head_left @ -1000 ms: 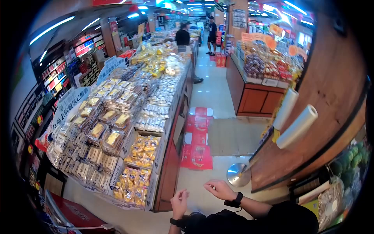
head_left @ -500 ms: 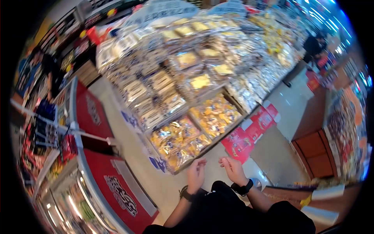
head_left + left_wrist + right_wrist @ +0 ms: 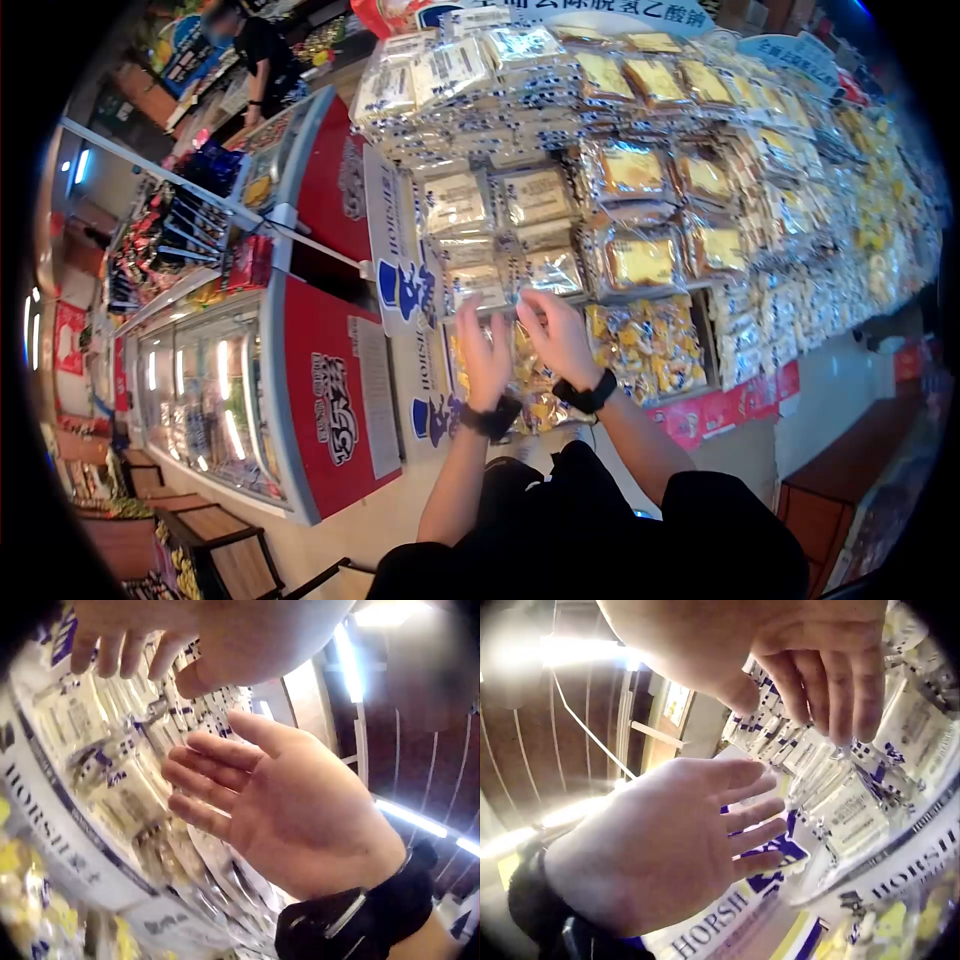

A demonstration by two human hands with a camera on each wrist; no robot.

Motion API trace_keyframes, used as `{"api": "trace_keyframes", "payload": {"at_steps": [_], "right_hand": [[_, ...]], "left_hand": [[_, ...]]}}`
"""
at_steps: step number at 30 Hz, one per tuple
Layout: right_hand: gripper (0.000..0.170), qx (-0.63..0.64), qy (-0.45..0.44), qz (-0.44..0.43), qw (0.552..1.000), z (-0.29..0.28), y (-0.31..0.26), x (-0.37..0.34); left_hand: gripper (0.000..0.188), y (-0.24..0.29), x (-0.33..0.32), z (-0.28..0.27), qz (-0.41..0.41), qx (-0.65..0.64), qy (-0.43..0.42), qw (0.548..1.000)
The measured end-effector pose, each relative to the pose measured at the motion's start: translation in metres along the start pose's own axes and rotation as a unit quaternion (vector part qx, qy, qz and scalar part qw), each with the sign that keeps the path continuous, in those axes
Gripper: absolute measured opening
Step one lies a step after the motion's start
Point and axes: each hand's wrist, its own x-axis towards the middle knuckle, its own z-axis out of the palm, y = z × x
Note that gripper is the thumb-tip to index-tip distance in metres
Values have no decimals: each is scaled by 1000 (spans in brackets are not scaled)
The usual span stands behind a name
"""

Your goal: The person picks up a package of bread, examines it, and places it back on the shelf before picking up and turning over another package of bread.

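Apparently pre-contact: left hand (image 3: pixel 485 362) and right hand (image 3: pixel 562 345) both empty, fingers loosely extended, slightly spread. Pale wrapped packs (image 3: pixel 456 203) lie just beyond, yellow wrapped snacks (image 3: pixel 650 352) below. Any grip here calls for 1 lowering reach, then closing fingers.

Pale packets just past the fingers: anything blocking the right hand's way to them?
Nothing visible stands between the right hand and the pale packets. The printed tray edge runs between those and the yellow packets.
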Motion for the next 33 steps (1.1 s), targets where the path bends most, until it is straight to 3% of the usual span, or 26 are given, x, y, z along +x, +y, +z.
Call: {"api": "trace_keyframes", "payload": {"at_steps": [2, 7, 10, 11, 12, 14, 17, 18, 21, 25, 26, 27, 31, 33], "right_hand": [[36, 10, 5, -17, 1000, 16, 14, 52], [49, -126, 121, -146, 974, 60, 37, 144], [54, -64, 85, -45, 993, 72, 45, 161], [54, -48, 84, -34, 995, 74, 48, 164], [55, -33, 84, -24, 996, 75, 49, 166], [49, -21, 120, -28, 992, 81, 47, 171], [45, 25, 34, 81, 996, 70, 26, 180], [53, 40, -22, 78, 996, 74, 51, 191], [51, 37, 111, 10, 993, 88, 43, 181], [49, 129, 57, 80, 987, 67, 20, 159], [49, 180, 48, 71, 980, 58, 12, 147], [47, 148, 60, 58, 985, 50, 16, 136], [54, 228, 59, 88, 968, -8, -13, 57], [54, 258, 71, 40, 963, -33, -15, 18]], "left_hand": [[39, -13, 40, 6, 24, 48, 37, 998], [43, -45, 118, 20, -13, 117, 103, 988], [45, -56, 141, 19, -64, 79, 87, 991], [45, -58, 145, 20, -85, 49, 72, 993], [46, -61, 146, 23, -55, 97, 105, 988], [48, -67, 147, 26, -101, 59, 106, 987], [47, -62, 150, 21, -141, 43, 101, 984], [47, -66, 150, 20, -135, 55, 99, 984], [45, -80, 151, 18, -125, 21, 105, 986], [48, -64, 131, 12, -132, -68, 90, 985], [49, -55, 123, 8, -134, -104, 85, 982], [50, -43, 112, 4, -138, -139, 77, 978], [53, 5, 44, -17, -134, -123, 70, 981], [50, 35, 13, -30, -142, -134, 32, 980]]}}
